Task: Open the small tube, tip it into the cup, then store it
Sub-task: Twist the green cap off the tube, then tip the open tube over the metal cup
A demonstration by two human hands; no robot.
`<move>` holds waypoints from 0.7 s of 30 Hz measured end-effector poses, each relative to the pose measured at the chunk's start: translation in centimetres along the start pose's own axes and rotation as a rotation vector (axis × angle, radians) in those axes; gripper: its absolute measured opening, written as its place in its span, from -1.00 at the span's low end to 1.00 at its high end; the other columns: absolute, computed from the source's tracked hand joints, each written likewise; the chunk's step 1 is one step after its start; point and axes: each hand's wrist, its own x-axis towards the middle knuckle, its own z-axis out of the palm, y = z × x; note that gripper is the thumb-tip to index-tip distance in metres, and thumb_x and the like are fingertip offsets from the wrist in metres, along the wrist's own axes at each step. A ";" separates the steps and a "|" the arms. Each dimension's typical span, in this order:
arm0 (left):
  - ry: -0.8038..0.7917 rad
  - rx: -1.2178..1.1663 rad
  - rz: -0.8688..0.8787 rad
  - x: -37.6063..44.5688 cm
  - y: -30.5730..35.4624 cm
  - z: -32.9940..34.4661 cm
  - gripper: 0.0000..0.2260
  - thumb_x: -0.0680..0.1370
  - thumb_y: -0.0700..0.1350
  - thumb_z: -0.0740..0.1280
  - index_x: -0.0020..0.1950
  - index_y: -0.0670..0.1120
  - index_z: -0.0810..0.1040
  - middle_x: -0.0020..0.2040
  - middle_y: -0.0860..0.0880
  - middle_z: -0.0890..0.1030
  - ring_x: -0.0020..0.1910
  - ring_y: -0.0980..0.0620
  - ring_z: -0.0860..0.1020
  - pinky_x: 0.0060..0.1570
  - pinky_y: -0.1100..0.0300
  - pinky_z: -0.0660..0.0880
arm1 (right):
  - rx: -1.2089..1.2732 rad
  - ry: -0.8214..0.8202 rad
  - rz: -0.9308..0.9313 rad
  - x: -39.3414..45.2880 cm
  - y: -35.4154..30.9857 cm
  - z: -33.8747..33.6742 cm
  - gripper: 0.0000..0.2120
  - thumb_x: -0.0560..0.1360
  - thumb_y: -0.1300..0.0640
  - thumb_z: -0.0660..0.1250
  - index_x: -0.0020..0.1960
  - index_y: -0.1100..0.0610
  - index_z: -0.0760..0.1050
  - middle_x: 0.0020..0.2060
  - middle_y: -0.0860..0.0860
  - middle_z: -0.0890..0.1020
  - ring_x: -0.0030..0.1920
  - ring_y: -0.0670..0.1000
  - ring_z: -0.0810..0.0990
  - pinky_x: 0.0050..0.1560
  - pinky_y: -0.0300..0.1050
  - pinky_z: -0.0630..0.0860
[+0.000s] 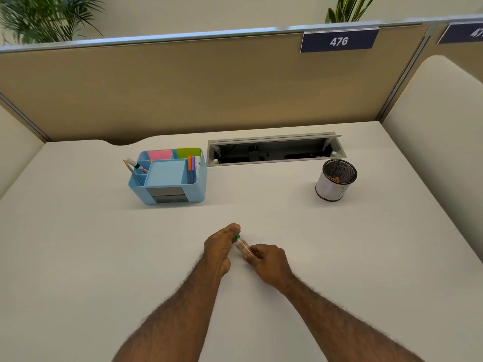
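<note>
Sitting at a white desk (pixel 78 244) that fills most of the frame, tan partition panel (pixel 183 90) across the upper half with a blue tag (pixel 339 41) reading 476 at upper right. Open cable tray (pixel 274 150) recessed in the desk surface, centre-right, just below the panel. Light-blue desk organizer (pixel 167 176) left of centre: pink and green sticky notes in the back compartments, a marker and pencil leaning out of the left slots, orange and purple pens in the right slot, two grey drawer fronts on the near face. Mesh cup (pixel 336 179) stands upright at right of frame, well apart from my hands; white paper wrap around the outside, something brownish at the bottom, can't tell what. Both forearms come in from the bottom edge and meet at centre, lower middle of frame. My left hand (pixel 219 246) is clenched, fingertips pinched on the green cap (pixel 238 236) of the small tube (pixel 243 247). My right hand (pixel 269 262) is grasping the tube's lower end, fingers curled round it. Tube is clear with light-brown contents, tilted, cap end pointing up-left, held between the two hands just above or on the desk, can't tell which. Cap looks seated on the tube. Tube sits well below the organizer and down-left of the cup.
</note>
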 end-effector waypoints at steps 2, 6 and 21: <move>-0.007 -0.002 -0.014 0.1 0.2 0.0 -0.91 0.42 -0.22 0.47 -0.09 -0.14 0.67 -0.12 -0.06 0.67 -0.18 0.09 0.60 -0.29 0.33 0.45 | 0.096 -0.002 0.022 -0.1 0.1 -0.4 -0.79 0.48 -0.04 0.37 -0.06 0.08 0.65 -0.30 0.00 0.65 -0.31 -0.02 0.51 -0.20 -0.09 0.44; 0.014 -0.018 -0.045 0.2 0.2 0.2 -0.90 0.42 -0.12 0.49 -0.11 -0.11 0.65 -0.11 -0.06 0.67 -0.12 0.04 0.59 -0.30 0.27 0.44 | 0.150 0.020 0.001 0.0 0.1 -1.1 -0.80 0.54 -0.01 0.31 0.08 0.04 0.60 -0.13 0.01 0.68 -0.15 0.01 0.57 -0.07 -0.07 0.49; 0.025 -0.057 -0.040 0.8 -0.2 0.3 -0.72 0.44 -0.09 0.47 0.10 -0.17 0.63 0.04 -0.12 0.64 -0.15 0.04 0.55 -0.06 0.22 0.40 | 0.524 0.682 -0.053 6.3 -1.3 -14.4 -0.61 0.59 0.12 0.25 0.41 0.10 0.40 0.05 0.15 0.67 -0.10 0.05 0.64 -0.07 -0.13 0.61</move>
